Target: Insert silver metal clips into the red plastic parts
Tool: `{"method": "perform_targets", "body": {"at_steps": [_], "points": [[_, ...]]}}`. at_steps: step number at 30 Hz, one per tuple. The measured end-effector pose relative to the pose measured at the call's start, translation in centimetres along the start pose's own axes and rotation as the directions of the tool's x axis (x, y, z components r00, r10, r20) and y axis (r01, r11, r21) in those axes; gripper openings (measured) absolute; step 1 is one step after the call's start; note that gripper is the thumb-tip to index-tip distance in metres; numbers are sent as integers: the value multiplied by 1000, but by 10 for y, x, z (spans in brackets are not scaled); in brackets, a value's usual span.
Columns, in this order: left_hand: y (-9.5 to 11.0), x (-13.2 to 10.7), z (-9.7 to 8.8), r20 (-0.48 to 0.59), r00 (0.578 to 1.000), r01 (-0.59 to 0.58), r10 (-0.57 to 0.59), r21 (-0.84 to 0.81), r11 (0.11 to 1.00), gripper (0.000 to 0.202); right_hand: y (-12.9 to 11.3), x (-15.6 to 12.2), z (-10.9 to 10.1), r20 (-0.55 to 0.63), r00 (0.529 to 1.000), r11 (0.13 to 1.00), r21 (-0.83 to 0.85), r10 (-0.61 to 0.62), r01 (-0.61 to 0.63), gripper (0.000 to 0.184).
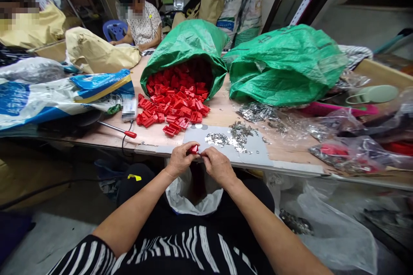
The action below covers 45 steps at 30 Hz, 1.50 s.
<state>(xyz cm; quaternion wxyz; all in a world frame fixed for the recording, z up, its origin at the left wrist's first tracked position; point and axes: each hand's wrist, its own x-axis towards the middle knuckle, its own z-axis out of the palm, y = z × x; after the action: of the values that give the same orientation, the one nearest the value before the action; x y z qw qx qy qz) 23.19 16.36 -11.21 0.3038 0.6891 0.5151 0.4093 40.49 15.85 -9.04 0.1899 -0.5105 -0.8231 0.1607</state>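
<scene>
My left hand is closed on a small red plastic housing at the table's front edge. Close beside it, my right hand is pinched, its fingertips at the housing's right side; whatever it grips is too small to name. Just beyond lie small shiny metal pieces, spread over a grey board. More red plastic housings spill out of a green woven sack behind my left hand. Below both hands a white bag hangs open between my knees.
A second green sack stands at the right, near clear plastic bags of parts. To the left lie a red-tipped metal lever and a blue-white sack. Another person sits across the table.
</scene>
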Motion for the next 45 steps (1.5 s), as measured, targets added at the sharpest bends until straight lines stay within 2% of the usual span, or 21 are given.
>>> {"method": "perform_targets", "body": {"at_steps": [5, 12, 26, 33, 37, 40, 43, 45], "points": [[-2, 2, -6, 63, 998, -15, 17, -37, 999, 34, 6, 3, -7, 53, 999, 998, 59, -13, 10, 13], [0, 3, -11, 135, 991, -11, 21, -72, 997, 36, 6, 1, -10, 63, 998, 997, 74, -3, -1, 15], [-1, 2, -10, 138, 989, -36, 49, -95, 995, 33, 4, 3, -9, 87, 996, 998, 57, 2, -7, 14], [-1, -1, -7, 100, 993, -57, 60, -39, 998, 32, -6, 9, -9, 112, 992, 999, 6, 49, -50, 13], [3, -4, -6, 72, 996, -50, 53, -40, 998, 33, 2, 6, -14, 128, 991, 987, 156, 26, -46, 16], [9, -9, -5, 23, 999, -37, 38, -49, 998, 31, 10, -3, -20, 49, 999, 965, 261, -7, -6, 22], [21, -16, -2, -54, 998, 19, -27, -136, 991, 27, 15, -15, -27, -21, 999, 939, 340, -49, 53, 21], [32, -20, -2, -97, 986, 97, -133, -307, 947, 30, 14, -24, -30, 1, 999, 914, 404, -40, 36, 19]]}}
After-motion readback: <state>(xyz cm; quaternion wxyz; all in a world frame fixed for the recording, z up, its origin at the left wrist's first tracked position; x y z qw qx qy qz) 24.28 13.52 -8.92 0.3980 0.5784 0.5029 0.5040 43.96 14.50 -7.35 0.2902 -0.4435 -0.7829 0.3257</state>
